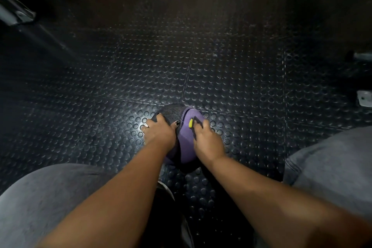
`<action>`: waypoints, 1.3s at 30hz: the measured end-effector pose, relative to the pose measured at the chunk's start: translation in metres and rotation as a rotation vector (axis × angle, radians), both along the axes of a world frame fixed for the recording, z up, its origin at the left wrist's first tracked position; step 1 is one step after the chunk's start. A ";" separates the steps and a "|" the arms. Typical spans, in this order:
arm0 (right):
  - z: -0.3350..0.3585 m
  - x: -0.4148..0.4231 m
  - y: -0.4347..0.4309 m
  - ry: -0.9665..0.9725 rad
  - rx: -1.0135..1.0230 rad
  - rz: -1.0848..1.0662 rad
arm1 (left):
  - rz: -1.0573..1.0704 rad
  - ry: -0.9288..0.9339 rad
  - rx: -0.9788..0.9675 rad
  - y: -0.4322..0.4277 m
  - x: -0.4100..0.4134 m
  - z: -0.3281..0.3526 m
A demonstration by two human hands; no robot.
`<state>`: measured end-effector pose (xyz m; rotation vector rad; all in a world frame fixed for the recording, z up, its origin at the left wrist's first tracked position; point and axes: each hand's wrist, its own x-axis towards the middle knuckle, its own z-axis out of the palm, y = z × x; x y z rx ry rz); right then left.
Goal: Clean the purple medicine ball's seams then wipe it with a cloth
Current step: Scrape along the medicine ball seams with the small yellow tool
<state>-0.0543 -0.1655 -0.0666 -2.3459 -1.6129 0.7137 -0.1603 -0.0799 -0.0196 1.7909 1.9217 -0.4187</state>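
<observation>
Presently working low, between the grey-clad knees (332, 163). Noted the purple medicine ball (186, 145) down on the studded rubber floor (241, 78), with both hands on its upper side.

Logged the left hand (159, 133) spread over the ball's left shoulder, fingers splayed and pressing, gripping nothing. Saw a dark textured patch (171, 112) just beyond it: panel or cloth, cannot tell which.

Logged the right hand (207, 139) curled round a small tool (190, 123) with a yellow tip, laid on the purple panel near a dark seam band (178, 156). Cannot make out bristles; taken for a brush.

Judged to be the seam-cleaning step, with the cloth wipe not yet reached.

To do it well:
- Bear down with the left palm to stop any roll on the studs.
- Shift the tip off the open panel and into the groove itself.
- Run along the seam, not across it, in short strokes with light pressure and the tip angled into the channel.
- Turn the ball a little at a time with the left hand, bringing fresh seam up under the tool rather than reaching round the hidden far side.
- Flick loosened grit away from stretches already done.
- Check each stretch by touch as well as by eye, given the dim light.
</observation>
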 end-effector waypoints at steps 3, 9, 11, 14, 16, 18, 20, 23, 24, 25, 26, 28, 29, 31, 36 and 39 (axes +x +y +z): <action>-0.020 0.021 -0.011 0.009 -0.140 -0.074 | 0.041 -0.022 -0.004 0.002 -0.005 -0.002; -0.037 0.010 -0.012 0.295 -0.151 -0.389 | 0.104 -0.042 -0.031 0.010 -0.015 -0.003; -0.029 0.008 0.002 0.331 -0.079 -0.446 | 0.135 -0.043 -0.048 0.014 -0.018 -0.006; -0.005 0.004 0.016 0.314 0.017 -0.316 | 0.173 -0.054 -0.069 0.017 -0.024 -0.010; 0.011 -0.008 0.023 0.299 0.087 -0.165 | 0.197 -0.069 -0.073 0.017 -0.028 -0.011; 0.018 -0.021 0.027 0.233 0.122 0.014 | 0.215 -0.085 -0.073 0.016 -0.031 -0.011; 0.016 -0.025 0.026 0.158 0.100 0.098 | 0.227 -0.094 -0.073 0.016 -0.033 -0.011; 0.012 -0.020 0.018 0.057 0.076 0.102 | 0.254 -0.111 -0.078 0.014 -0.033 -0.011; 0.011 -0.019 0.015 0.041 0.070 0.097 | 0.266 -0.121 -0.079 0.013 -0.032 -0.010; 0.011 -0.018 0.012 0.040 0.060 0.088 | 0.276 -0.126 -0.079 0.012 -0.030 -0.010; 0.010 -0.017 0.009 0.043 0.039 0.075 | 0.285 -0.128 -0.079 0.011 -0.029 -0.009; 0.005 -0.014 0.004 0.036 -0.019 0.050 | 0.306 -0.132 -0.082 0.010 -0.027 -0.007; 0.001 -0.010 0.002 0.023 -0.048 0.042 | 0.314 -0.134 -0.082 0.010 -0.026 -0.006; -0.006 0.002 -0.003 0.021 -0.115 0.012 | 0.331 -0.147 -0.080 0.009 -0.027 -0.005; -0.024 0.026 -0.019 0.085 -0.256 -0.139 | 0.292 -0.136 0.171 -0.004 -0.030 -0.006; -0.032 0.028 -0.018 0.173 -0.219 -0.276 | 0.196 -0.184 0.260 -0.017 -0.023 -0.005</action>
